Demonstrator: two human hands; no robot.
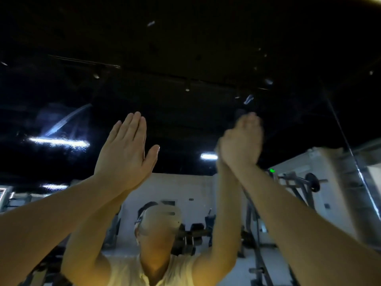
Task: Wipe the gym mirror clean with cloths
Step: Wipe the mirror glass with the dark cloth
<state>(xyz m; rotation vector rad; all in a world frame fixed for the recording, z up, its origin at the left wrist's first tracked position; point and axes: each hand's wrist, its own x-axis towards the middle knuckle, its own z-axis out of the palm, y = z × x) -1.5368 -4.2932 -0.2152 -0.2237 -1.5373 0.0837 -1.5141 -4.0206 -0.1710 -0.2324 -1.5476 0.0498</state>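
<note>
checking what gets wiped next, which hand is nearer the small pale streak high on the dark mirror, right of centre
Right. The right hand sits just below the small pale streak; the flat left hand is well off to its left.

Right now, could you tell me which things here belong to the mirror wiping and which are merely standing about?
Job: mirror, left hand flat on it, right hand curled, blurred; cloth not discernible.
About: reflected barbell, ceiling light.
</note>
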